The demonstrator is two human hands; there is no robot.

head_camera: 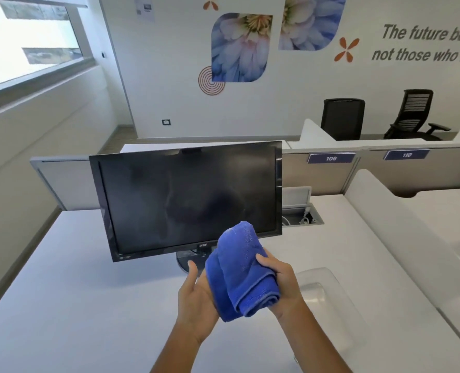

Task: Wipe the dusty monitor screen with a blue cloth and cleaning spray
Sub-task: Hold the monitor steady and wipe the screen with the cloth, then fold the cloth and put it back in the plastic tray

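A long white desk (88, 292) runs across the room, with low grey dividers behind it and number plates reading 109 and 110 further along. On the desk stands a black monitor (188, 200), turned a little to one side on its round foot, the screen dark and showing pale smears and a dusty haze across the glass. Behind the monitor's right edge an open cable hatch (301, 216) is sunk into the desk top. Two black office chairs (343, 118) sit against the far wall under big flower prints.

In front of the monitor's lower edge, held up off the desk, is the folded blue cloth (239, 273). The right hand (280, 284) has its fingers and thumb wrapped round the cloth's right side, gripping it firmly. The left hand (196, 292) lies flat and open-palmed against the cloth's left side, thumb raised, supporting it rather than clutching.
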